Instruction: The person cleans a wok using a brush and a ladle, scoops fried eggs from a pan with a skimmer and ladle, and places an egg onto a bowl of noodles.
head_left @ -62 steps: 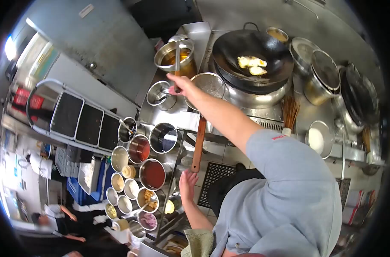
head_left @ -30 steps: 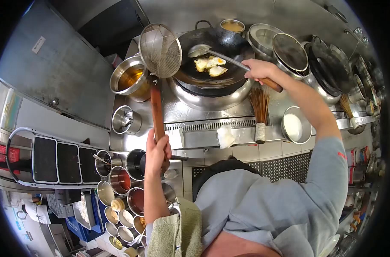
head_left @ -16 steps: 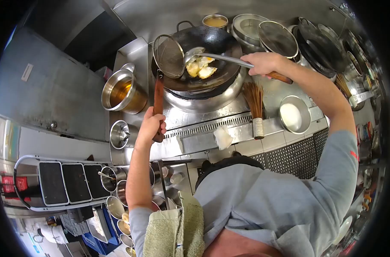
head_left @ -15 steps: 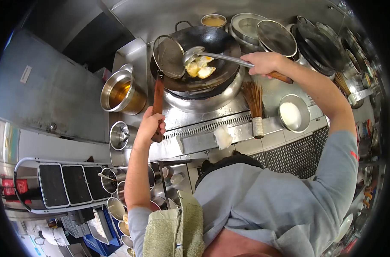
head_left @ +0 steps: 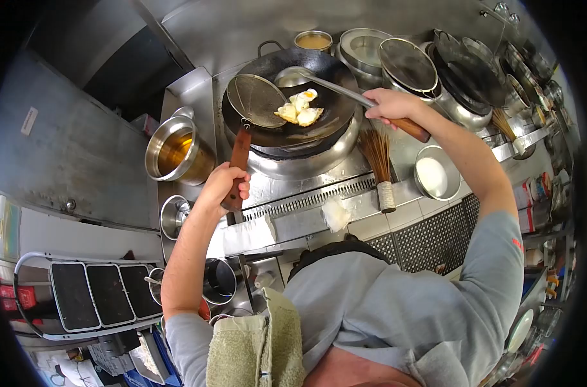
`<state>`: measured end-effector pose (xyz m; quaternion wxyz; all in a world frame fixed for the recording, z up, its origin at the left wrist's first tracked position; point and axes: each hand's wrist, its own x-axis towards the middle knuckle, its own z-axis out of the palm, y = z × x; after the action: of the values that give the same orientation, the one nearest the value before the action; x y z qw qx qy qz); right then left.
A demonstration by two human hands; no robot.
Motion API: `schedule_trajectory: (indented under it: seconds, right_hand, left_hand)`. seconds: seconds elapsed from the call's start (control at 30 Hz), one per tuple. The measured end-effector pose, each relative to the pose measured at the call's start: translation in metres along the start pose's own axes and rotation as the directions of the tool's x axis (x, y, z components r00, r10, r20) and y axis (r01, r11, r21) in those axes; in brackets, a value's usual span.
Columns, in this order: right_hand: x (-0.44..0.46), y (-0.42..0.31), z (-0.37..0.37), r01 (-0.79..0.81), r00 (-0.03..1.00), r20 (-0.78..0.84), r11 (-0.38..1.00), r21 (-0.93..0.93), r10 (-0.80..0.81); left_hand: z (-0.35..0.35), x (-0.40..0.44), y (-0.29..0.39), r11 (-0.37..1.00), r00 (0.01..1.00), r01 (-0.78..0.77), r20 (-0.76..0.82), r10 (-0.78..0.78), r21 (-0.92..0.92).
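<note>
My left hand (head_left: 228, 186) is closed around the wooden handle of a round wire strainer (head_left: 256, 101), whose mesh lies over the left side of the black wok (head_left: 332, 116). In my right hand (head_left: 397, 108) is the wooden-ended handle of a metal ladle (head_left: 295, 77). The ladle's bowl rests inside the wok toward the back, above the eggs. Fried eggs (head_left: 300, 111), white with yellow-orange patches, sit in the wok beside the strainer's right edge; a piece overlaps its rim.
Left of the wok stands a pot of amber liquid (head_left: 175, 153), with a smaller steel pot (head_left: 175, 217) nearer me. On the right are a bamboo brush (head_left: 385, 193), a bowl of white contents (head_left: 433, 175) and stacked strainers (head_left: 408, 66). A white cloth (head_left: 249, 235) lies at the counter's front edge.
My left hand took up the strainer and my right hand the ladle; both tools moved into the wok. Most recently, the ladle bowl has lifted back off the eggs, and the strainer has come against them.
</note>
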<state>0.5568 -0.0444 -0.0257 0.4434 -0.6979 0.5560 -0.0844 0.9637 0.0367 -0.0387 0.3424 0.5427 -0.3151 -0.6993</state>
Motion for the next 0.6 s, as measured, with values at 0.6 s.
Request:
schedule_trajectory:
  seconds: [0.6]
  right_hand:
    - [0.01, 0.0, 0.0, -0.046, 0.998, 0.043, 0.992, -0.12, 0.052]
  left_hand:
    - [0.006, -0.007, 0.013, 0.992, 0.999, -0.011, -0.034, 0.015, 0.127]
